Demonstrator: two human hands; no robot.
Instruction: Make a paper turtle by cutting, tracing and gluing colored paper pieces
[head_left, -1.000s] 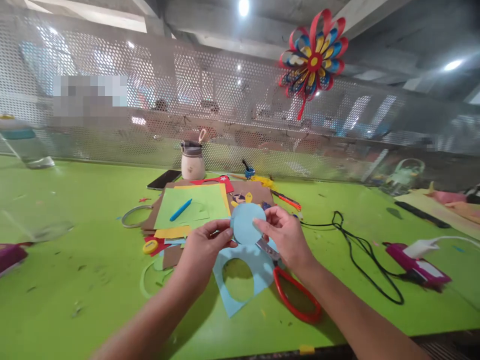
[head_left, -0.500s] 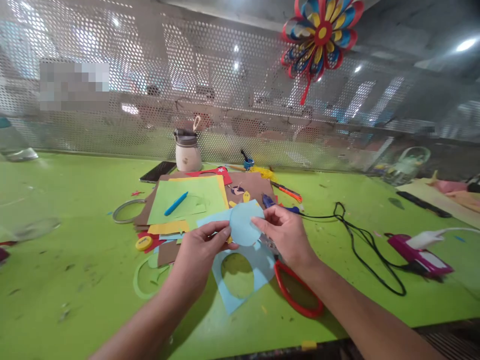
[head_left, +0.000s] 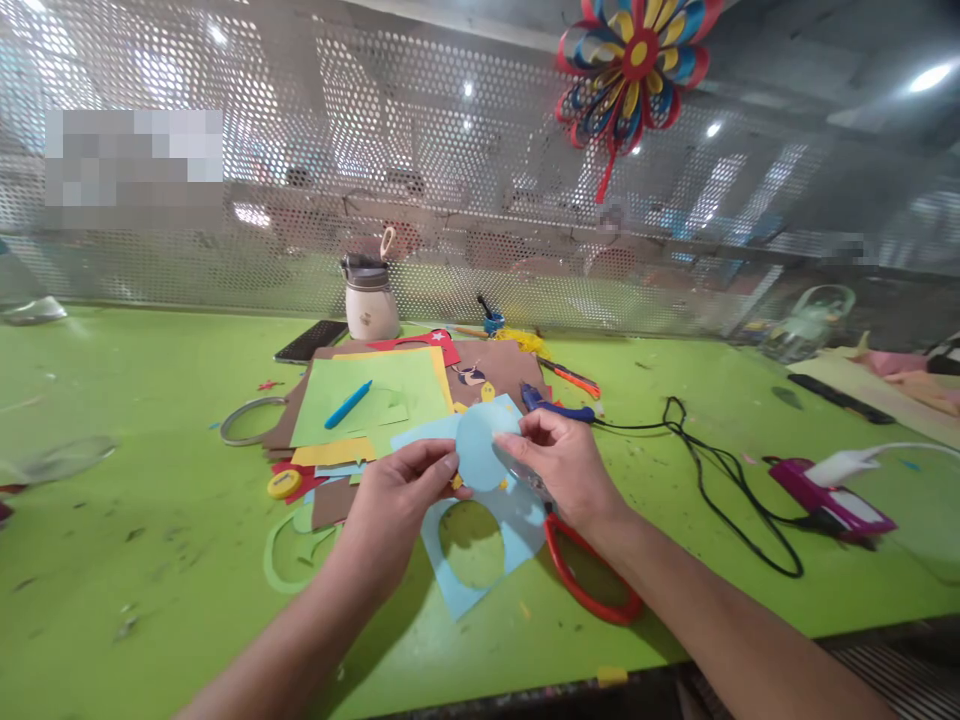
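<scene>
Pinching: left hand (head_left: 397,492) and right hand (head_left: 566,462), each closed on the blue paper disc (head_left: 477,452).
Scissors (head_left: 602,611): toward the table's (head_left: 450,668) near edge.

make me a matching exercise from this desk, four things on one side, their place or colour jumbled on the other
Things:
1. disc
2. pen
3. scissors
4. bottle

Place or colour:
A. beside the phone
B. red-handled
C. between left hand and right hand
D. on green paper

Pairs: 1-C, 2-D, 3-B, 4-A
</scene>
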